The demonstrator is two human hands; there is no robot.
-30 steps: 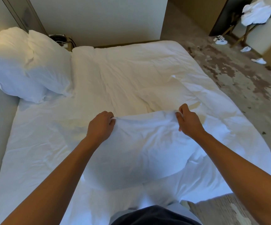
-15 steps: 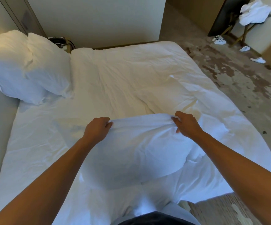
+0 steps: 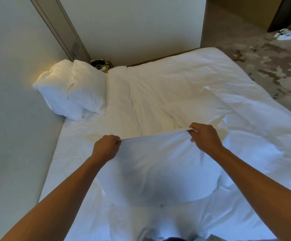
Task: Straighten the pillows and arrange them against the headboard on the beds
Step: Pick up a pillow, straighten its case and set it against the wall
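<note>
A white pillow point(image 3: 158, 171) hangs in front of me over the near part of the bed point(image 3: 176, 87). My left hand point(image 3: 106, 146) grips its upper left corner. My right hand point(image 3: 205, 138) grips its upper right corner, and the top edge is stretched taut between them. Two more white pillows point(image 3: 71, 91) lean against the grey headboard point(image 3: 10, 101) at the far left. A rumpled white duvet covers the mattress.
A bedside stand with a dark device and cables point(image 3: 100, 65) sits in the corner beyond the pillows. Patterned carpet point(image 3: 263, 63) lies to the right of the bed, with a white shoe point(image 3: 284, 34) on it. A wall runs behind the bed.
Both hands have lifted the pillow's top edge higher and pulled it taut. The view has shifted, so the far pillows appear smaller and more to the middle.
</note>
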